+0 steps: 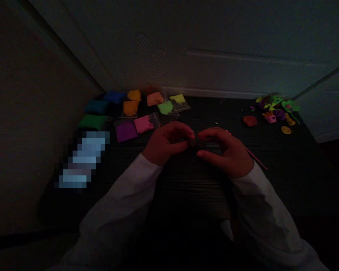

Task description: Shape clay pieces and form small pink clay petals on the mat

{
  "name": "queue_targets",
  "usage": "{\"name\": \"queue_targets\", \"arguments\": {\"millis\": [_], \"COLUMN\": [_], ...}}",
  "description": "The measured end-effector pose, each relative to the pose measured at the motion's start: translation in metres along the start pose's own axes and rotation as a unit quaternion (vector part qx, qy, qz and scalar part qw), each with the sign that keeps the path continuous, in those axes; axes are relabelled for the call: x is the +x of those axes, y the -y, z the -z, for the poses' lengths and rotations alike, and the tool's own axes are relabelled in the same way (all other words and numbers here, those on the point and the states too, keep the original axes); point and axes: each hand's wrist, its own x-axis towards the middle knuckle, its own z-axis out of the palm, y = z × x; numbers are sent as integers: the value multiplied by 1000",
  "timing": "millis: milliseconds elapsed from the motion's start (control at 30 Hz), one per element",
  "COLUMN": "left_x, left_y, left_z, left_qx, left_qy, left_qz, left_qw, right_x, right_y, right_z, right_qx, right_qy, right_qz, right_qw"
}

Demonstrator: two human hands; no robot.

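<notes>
in the head view, looking down in dim light on a dark table [186, 177]. pinching a small dark lump [197, 142] between thumb and forefinger of the left hand [168, 143], above the middle of the table; too dark to make out its shape. curving the right hand [228, 150] in from the other side, its forefinger beside the lump and its thumb lower and apart; cannot tell whether gripping it too. wearing pale sleeves [138, 178] down to both wrists. nearest to the left hand, a pink packet [142, 124] beside a purple packet [126, 131]. farther back, in a loose spread, salmon [155, 98], light green [165, 108] and yellow packets [177, 99]; to the left, two orange packets [130, 108], then blue [114, 98], teal [96, 107] and green packets [93, 121]. nearer the left edge, a bright pixelated patch [86, 160]. passing behind the right wrist, a thin pink stick [257, 158]. at far right, a red lump [250, 121], a small pink cup [269, 118] of orange sticks, a yellow disc [286, 130] and bright green leaf-like pieces [290, 105]. beyond the table, a pale panel with a ribbed heart [152, 56].
</notes>
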Motion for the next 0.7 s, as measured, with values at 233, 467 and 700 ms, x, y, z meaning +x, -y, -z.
{"name": "queue_targets", "arguments": {"millis": [233,467,700], "left_x": [-2,-3,-3], "left_y": [-1,1,-1], "left_z": [1,1,0], "left_qx": [17,58,109], "left_qy": [1,19,34], "left_qz": [-71,-42,-6], "left_qw": [997,997,993], "right_x": [-2,-1,1], "right_y": [7,6,3], "right_z": [5,4,2], "right_qx": [-57,-85,-86], "right_qy": [-5,-3,2], "right_qz": [42,60,59], "right_qw": [998,995,995]}}
